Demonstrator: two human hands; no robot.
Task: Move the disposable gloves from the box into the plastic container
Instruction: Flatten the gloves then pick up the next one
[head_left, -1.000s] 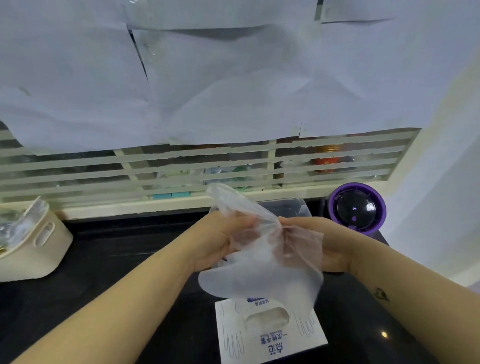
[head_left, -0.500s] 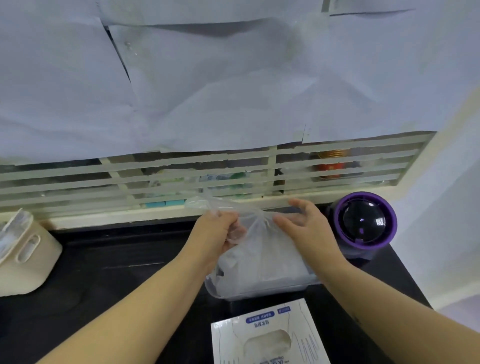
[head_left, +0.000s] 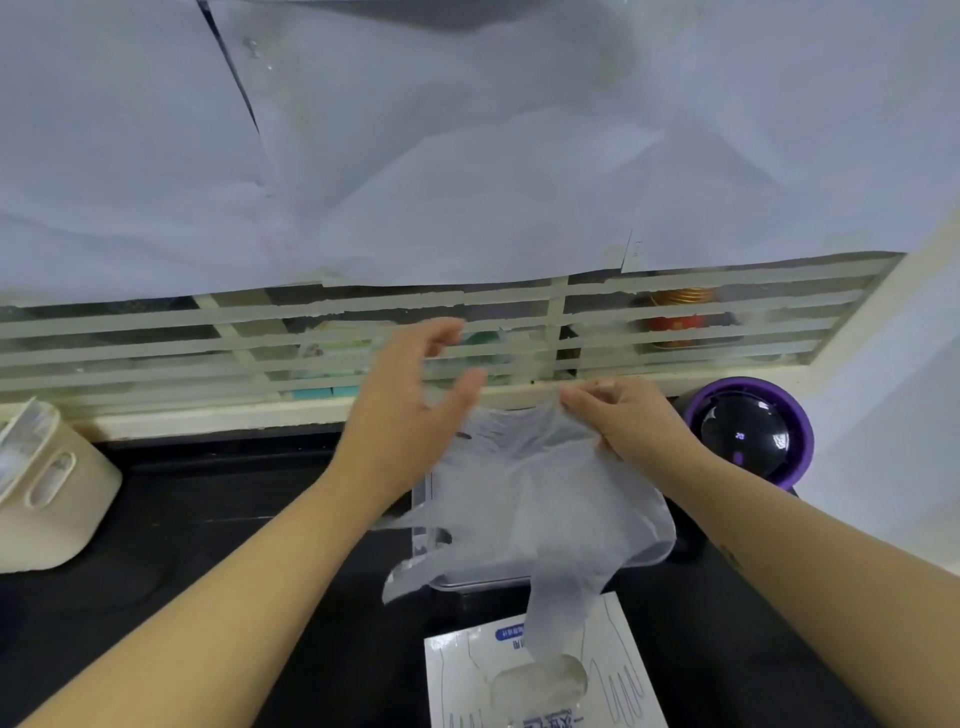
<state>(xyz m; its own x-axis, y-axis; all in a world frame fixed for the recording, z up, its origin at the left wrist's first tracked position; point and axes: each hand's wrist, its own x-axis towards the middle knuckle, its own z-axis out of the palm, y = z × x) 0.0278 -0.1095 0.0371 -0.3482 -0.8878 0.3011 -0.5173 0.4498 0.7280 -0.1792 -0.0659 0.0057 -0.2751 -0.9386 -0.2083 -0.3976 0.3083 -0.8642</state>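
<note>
A thin clear disposable glove (head_left: 545, 509) hangs from the right hand (head_left: 623, 426), which pinches its upper edge between thumb and fingertips. The sheet drapes below and between the hands over the clear plastic container (head_left: 422, 519), and one glove finger trails down to the opening of the white glove box (head_left: 457, 675) nearest the person. The left hand (head_left: 410, 421) is relaxed with fingers spread, grasping nothing, just beside the glove's edge. Outward on the black counter (head_left: 234, 545), a cream basket (head_left: 57, 499) stands well left of the left hand and a purple-rimmed round object (head_left: 748, 436) near the right wrist.
</note>
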